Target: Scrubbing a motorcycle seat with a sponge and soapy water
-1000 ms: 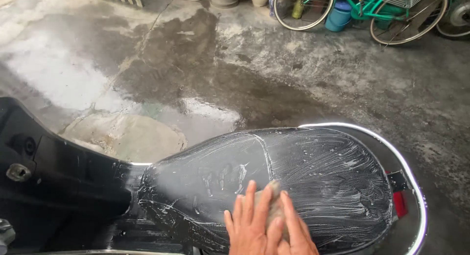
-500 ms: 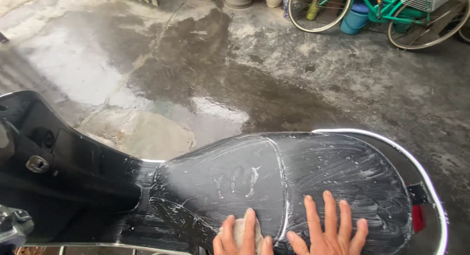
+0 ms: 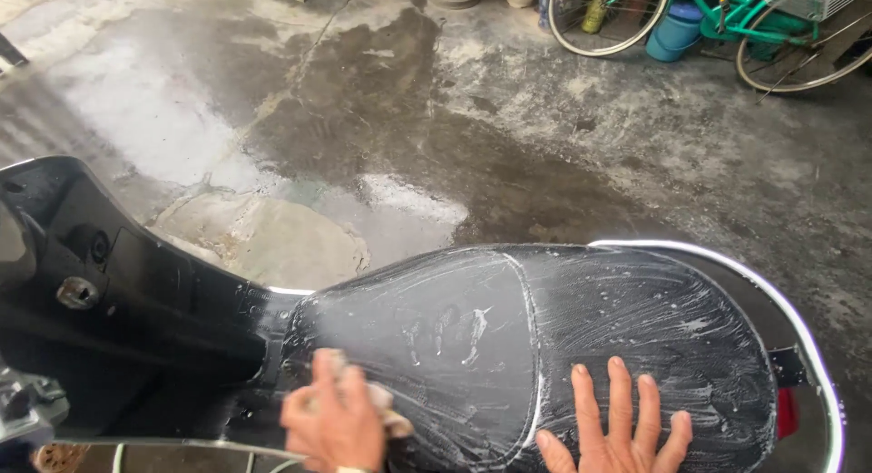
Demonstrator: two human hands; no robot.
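Two hands on soapy black scooter seat (image 3: 545,346). Left hand (image 3: 334,425) clenched around pale cloth (image 3: 386,411) at seat's front edge, blurred. Right hand (image 3: 619,428) flat, fingers spread, on rear half. Chrome rail (image 3: 799,319) rims the tail. Beyond: wet concrete floor (image 3: 409,137), green bicycle (image 3: 727,24), blue bucket (image 3: 677,33).

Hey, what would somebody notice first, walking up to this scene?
A black scooter seat streaked with white soap fills the foreground. The left hand rubs a cloth at its front while the right hand lies flat on its rear. Behind, a green bicycle stands on wet concrete floor.
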